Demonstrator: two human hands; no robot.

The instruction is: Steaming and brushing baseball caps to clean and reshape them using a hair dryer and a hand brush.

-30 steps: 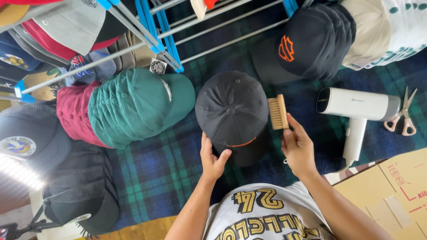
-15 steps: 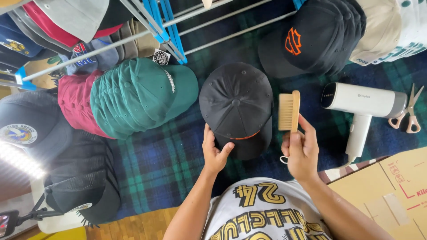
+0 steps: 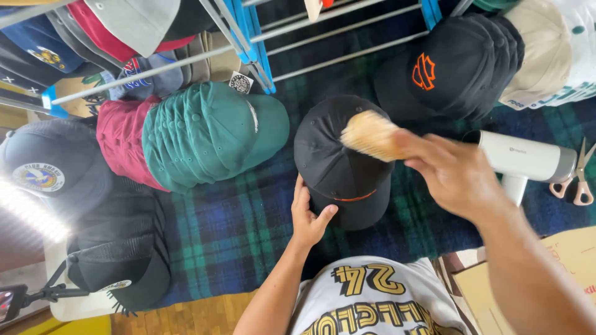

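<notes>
Black cap (image 3: 338, 164) lies on the plaid blanket (image 3: 236, 229), beside the green cap stack (image 3: 205, 133). Left hand (image 3: 308, 214) pinches its brim edge; right hand (image 3: 456, 174) grasps the wooden brush (image 3: 371, 134) on the crown. I judge the cap light and soft-crowned; the stiff brim is the best hold.

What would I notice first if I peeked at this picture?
Right in the middle, a black cap lies on a blue-and-green plaid blanket. The left hand holds the cap's near edge, and the right hand sweeps a blurry wooden brush over its top. To the left sits a thick stack of green caps, and to the right lies a white hair dryer.
</notes>
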